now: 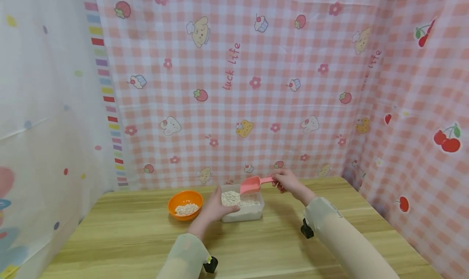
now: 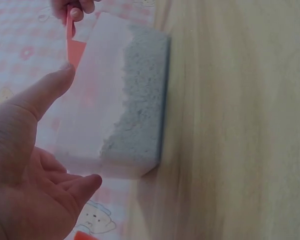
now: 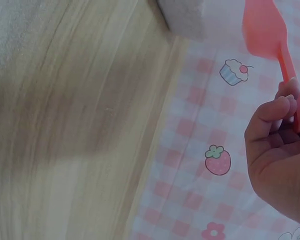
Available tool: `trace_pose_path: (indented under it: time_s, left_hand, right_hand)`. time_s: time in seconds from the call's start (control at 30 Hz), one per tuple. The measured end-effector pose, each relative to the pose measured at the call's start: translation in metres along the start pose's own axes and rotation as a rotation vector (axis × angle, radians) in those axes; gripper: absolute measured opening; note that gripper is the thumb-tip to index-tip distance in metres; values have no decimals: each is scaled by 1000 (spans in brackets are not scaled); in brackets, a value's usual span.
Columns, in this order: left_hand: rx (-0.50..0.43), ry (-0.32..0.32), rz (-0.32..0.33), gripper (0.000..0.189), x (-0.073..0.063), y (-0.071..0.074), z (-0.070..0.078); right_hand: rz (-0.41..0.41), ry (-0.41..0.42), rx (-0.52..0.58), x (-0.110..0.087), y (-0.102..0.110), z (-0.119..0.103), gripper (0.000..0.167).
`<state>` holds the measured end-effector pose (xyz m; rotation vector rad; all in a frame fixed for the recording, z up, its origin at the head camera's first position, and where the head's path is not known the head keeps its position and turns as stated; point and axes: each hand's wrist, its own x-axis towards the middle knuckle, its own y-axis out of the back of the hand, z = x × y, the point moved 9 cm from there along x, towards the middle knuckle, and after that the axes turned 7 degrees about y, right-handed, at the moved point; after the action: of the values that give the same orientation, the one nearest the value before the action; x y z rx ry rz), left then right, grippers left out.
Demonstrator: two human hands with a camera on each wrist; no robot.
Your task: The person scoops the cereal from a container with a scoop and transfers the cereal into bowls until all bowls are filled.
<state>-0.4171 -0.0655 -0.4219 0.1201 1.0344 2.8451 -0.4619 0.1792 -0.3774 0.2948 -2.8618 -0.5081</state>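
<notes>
A clear plastic container holds pale flakes that look like oats. Around its left end, my left hand holds it, with the thumb along the front rim and the fingers by the end wall. My right hand grips the handle of a pink scoop from the right, thumb and fingers curled round it in the right wrist view. The scoop's head is tilted over the container's back part, and its inside is hidden. Left of my left hand stands an orange bowl with some flakes in it.
The wooden table carries the container and bowl near its back edge. A pink checked curtain hangs right behind it, with more cloth at the right. A white dotted curtain hangs at the left.
</notes>
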Motion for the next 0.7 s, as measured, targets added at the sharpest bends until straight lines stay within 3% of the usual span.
trace_pose_path:
  time_s: [0.2,0.53,0.7]
  left_hand:
    - [8,27,11,109,2,-3,-4]
    - [4,73,14,112,1,-4,-7]
    - [11,65,10,112,-1,-3,-5]
  right_hand:
    - [-18,-20,-50,1,1,-3,33]
    - [-23,-43,-92,6,-10,-4,23]
    - [-14,-33,-107,8,-17,-6,24]
